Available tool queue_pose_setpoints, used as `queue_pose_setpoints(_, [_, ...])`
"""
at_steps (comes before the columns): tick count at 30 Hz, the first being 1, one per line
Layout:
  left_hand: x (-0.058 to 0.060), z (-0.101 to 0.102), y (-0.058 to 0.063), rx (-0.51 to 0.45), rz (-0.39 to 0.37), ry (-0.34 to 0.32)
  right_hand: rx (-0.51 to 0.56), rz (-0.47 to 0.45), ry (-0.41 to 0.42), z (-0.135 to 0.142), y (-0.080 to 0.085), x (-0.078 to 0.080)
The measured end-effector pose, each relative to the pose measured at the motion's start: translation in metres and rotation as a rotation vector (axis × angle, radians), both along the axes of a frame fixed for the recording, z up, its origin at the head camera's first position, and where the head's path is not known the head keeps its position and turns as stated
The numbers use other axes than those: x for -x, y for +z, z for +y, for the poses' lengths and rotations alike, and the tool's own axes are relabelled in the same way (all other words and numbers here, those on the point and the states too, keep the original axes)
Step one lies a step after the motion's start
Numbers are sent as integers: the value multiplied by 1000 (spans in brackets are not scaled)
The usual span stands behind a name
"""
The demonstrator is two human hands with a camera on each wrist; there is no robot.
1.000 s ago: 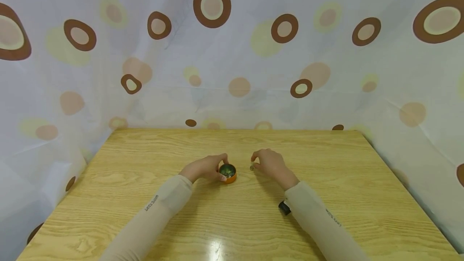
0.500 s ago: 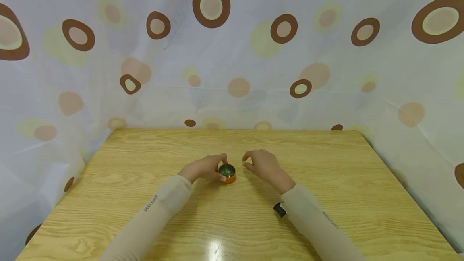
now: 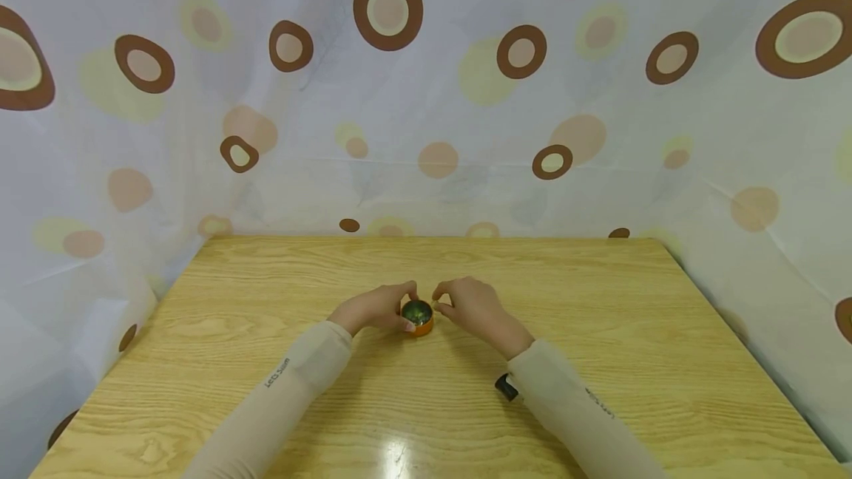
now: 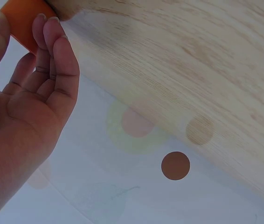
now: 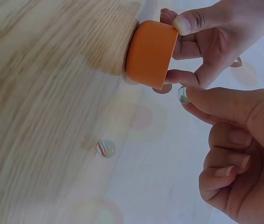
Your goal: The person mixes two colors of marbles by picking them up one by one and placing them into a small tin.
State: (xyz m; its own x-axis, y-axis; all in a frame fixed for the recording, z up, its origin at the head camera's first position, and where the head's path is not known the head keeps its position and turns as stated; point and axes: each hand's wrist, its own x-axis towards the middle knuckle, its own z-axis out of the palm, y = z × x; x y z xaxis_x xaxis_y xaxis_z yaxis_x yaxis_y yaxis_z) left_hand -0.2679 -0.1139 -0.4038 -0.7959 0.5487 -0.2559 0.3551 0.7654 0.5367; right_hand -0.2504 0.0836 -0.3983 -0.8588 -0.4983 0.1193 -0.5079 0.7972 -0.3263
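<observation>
A small orange cup point(image 3: 422, 330) stands upright near the middle of the wooden table. Its inside looks dark and greenish in the head view; what lies in it is too small to tell. My left hand point(image 3: 381, 307) grips the cup by its sides, thumb and fingers near the rim, as the right wrist view also shows. Between thumb and forefinger, my right hand point(image 5: 244, 140) pinches a clear glass marble point(image 5: 183, 95) just off the cup's rim. Another marble point(image 5: 106, 149), with an orange-red swirl, lies on the table; in the head view it is hidden.
The wooden table point(image 3: 599, 301) reaches back to a white sheet point(image 3: 452, 109) printed with brown, pink and yellow spots. That sheet also hangs along both sides. A black device point(image 3: 506, 387) sits at the right sleeve's cuff.
My right hand has moved left with its pinched marble, from well right of the cup to close beside its rim. The left hand and the cup have stayed in place.
</observation>
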Motion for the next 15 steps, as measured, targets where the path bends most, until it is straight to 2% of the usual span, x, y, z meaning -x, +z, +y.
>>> queue_pose_setpoints(15, [-1, 1, 0, 16, -12, 21, 14, -8, 64, -7, -3, -5])
